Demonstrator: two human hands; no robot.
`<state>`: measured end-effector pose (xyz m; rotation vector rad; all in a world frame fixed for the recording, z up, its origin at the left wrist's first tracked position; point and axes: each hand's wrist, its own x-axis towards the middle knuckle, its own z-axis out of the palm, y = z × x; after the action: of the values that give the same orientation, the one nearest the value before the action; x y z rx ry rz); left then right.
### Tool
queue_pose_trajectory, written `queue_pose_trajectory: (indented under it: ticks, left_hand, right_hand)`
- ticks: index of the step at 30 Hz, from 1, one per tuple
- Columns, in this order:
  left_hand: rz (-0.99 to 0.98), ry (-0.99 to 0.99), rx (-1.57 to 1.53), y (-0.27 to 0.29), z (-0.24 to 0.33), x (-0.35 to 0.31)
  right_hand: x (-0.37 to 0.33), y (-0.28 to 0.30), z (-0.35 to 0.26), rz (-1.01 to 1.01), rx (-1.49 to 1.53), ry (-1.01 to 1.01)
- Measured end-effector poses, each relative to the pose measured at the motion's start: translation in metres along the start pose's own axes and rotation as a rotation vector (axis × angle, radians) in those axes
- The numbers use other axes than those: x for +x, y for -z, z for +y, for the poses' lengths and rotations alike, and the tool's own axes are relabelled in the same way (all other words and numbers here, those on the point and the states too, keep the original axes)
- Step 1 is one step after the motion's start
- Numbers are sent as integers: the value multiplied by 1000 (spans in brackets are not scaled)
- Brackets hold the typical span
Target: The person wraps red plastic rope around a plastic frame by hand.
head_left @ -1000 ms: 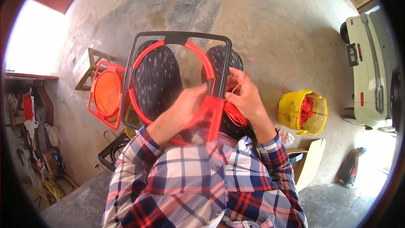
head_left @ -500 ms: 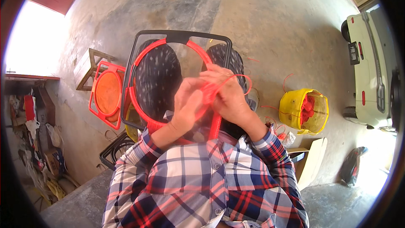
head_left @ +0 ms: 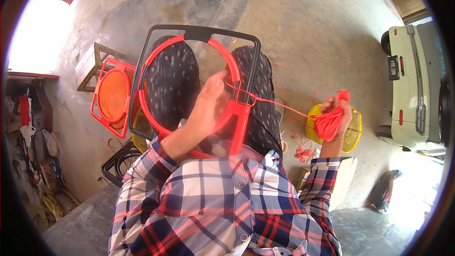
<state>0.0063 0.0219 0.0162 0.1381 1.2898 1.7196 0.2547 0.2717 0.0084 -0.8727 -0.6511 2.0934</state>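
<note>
On my lap rests a black metal frame [head_left: 258,61] with a ring inside it, much of the ring wrapped in red cord [head_left: 161,52]. My left hand [head_left: 207,106] reaches into the ring, its fingers closed at the right inner edge; the fingertips are partly hidden. Out to the right, my right hand [head_left: 345,116] grips a bundle of red cord [head_left: 329,124]. From the bundle a strand [head_left: 289,107] runs fairly straight to the frame's right side, where it loops around the ring and black bar.
A yellow bucket [head_left: 352,140] stands below my right hand, with loose red cord [head_left: 303,151] beside it. On the left are an orange-and-red framed seat [head_left: 113,95] and a wooden stool [head_left: 90,68]. A pale vehicle [head_left: 410,85] stands far right.
My right hand has moved from the frame out to the right with the cord bundle, drawing a strand out. The left hand stays at the ring. The frame has shifted slightly up and left.
</note>
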Motion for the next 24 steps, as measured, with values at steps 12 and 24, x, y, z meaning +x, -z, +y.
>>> queue_pose_trajectory:
  ticks: [12, 24]
  left_hand:
    - [-279, 137, -251, -3, -4, 6]
    - [-275, 214, -102, 9, -5, 10]
  right_hand:
    - [-22, -67, 86, -484, -761, -241]
    - [-29, 2, 70, -274, -486, -140]
